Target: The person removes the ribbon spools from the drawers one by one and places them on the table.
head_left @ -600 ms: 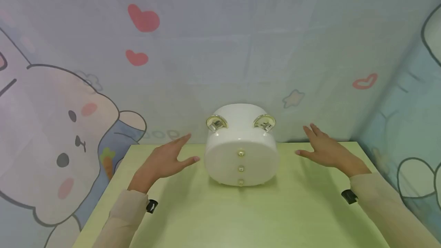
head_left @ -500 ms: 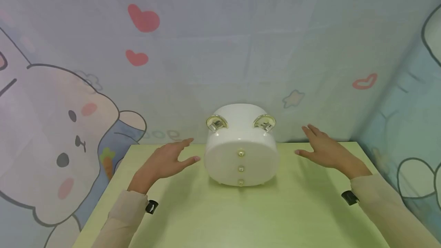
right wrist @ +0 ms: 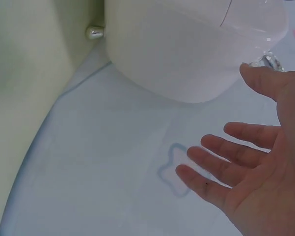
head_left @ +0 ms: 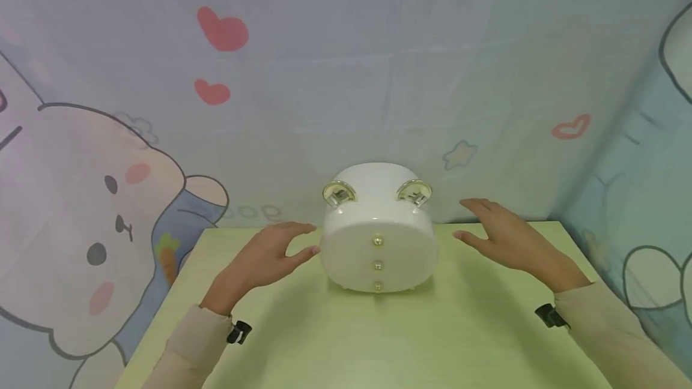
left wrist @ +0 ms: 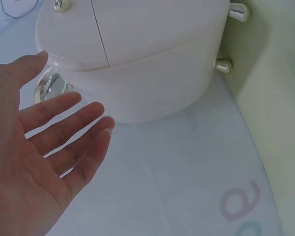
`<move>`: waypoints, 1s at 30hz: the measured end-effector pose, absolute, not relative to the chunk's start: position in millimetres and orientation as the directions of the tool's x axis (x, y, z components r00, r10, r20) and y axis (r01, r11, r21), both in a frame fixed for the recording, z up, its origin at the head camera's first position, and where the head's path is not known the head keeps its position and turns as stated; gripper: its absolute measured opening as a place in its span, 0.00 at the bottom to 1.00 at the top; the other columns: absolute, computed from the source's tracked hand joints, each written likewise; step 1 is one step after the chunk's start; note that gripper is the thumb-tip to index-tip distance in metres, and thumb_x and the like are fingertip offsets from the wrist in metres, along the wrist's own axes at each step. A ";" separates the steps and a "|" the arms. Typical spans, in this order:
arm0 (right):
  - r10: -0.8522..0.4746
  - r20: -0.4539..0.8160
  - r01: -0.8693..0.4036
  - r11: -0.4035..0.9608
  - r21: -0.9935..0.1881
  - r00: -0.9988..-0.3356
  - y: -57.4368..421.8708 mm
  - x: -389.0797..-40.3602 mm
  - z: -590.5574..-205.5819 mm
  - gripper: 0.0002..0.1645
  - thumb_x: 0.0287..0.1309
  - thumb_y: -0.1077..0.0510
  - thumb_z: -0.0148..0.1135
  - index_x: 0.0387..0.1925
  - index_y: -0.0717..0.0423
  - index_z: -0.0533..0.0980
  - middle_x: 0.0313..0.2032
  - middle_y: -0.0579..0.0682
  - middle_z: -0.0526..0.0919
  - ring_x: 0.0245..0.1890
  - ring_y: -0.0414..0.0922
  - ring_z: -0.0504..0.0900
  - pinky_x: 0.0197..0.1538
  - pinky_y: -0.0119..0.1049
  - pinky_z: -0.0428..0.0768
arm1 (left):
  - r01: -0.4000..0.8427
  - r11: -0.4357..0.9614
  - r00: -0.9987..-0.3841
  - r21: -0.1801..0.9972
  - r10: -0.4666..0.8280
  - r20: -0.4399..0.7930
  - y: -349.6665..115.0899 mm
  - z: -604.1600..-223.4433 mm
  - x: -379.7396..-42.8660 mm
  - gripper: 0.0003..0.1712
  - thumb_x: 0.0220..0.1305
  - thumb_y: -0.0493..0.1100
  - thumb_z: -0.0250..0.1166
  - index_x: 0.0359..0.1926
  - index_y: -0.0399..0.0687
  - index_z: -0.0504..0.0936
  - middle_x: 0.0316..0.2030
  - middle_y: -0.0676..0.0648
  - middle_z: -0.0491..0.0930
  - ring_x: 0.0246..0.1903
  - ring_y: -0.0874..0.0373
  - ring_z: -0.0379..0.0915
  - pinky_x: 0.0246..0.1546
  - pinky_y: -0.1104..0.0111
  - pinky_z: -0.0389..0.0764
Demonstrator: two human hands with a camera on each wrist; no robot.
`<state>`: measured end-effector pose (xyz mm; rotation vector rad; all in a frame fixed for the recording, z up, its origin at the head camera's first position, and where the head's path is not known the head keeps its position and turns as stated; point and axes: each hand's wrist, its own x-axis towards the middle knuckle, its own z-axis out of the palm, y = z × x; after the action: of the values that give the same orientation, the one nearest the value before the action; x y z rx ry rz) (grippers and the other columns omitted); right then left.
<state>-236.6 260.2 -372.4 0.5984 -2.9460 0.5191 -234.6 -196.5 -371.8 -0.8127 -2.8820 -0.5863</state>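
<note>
white case (head_left: 378, 224), hands (head_left: 262, 257) (head_left: 505, 239) now nearer

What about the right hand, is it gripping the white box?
No, the head view shows a gap between the right hand and the white box.

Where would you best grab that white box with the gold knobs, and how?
Probably by its rounded sides, left hand and right hand from opposite sides: the white box is broad, with smooth, bare flanks, while its gold-rimmed ears may be awkward.

One white box (head_left: 378, 221) carries two gold-rimmed ears (head_left: 339, 189) at its 10 and 2 o'clock and three knobs (head_left: 378, 241); two hands (head_left: 265, 256) show.
</note>
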 end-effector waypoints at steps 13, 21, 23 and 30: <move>-0.436 0.272 -0.503 0.822 -0.267 -0.858 247.7 -217.8 -375.1 0.36 0.72 0.45 0.64 0.71 0.62 0.72 0.70 0.61 0.77 0.71 0.63 0.74 0.70 0.62 0.75 | 0.646 0.723 -0.756 0.243 0.565 0.330 -172.5 -368.8 -227.7 0.22 0.74 0.51 0.66 0.61 0.44 0.84 0.57 0.45 0.86 0.58 0.49 0.85 0.58 0.55 0.85; -0.505 0.345 -0.594 0.771 -0.232 -0.791 234.3 -209.5 -370.4 0.33 0.71 0.47 0.65 0.69 0.59 0.74 0.67 0.57 0.81 0.68 0.59 0.79 0.67 0.58 0.79 | 0.717 0.690 -0.650 0.099 0.609 0.455 -163.0 -363.1 -220.5 0.22 0.70 0.49 0.69 0.59 0.42 0.85 0.56 0.43 0.87 0.56 0.49 0.86 0.55 0.57 0.87; -0.526 0.358 -0.616 0.757 -0.216 -0.771 230.9 -209.7 -369.2 0.32 0.71 0.47 0.66 0.69 0.59 0.74 0.66 0.56 0.81 0.67 0.58 0.80 0.66 0.57 0.80 | 0.731 0.679 -0.624 0.071 0.622 0.474 -161.4 -362.3 -219.6 0.22 0.69 0.48 0.70 0.59 0.43 0.85 0.55 0.44 0.87 0.55 0.50 0.86 0.53 0.58 0.87; -0.585 0.373 -0.670 0.725 -0.156 -0.720 221.3 -213.2 -366.6 0.35 0.70 0.47 0.67 0.71 0.58 0.73 0.68 0.55 0.80 0.68 0.55 0.80 0.67 0.53 0.81 | 0.792 0.605 -0.475 -0.078 0.692 0.544 -154.3 -366.6 -218.5 0.20 0.66 0.43 0.72 0.57 0.43 0.85 0.51 0.46 0.87 0.51 0.52 0.85 0.47 0.62 0.88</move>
<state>-213.2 221.3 -366.6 0.9838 -2.6327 0.4064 -218.5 -154.3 -366.6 -1.1700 -2.2993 -0.2484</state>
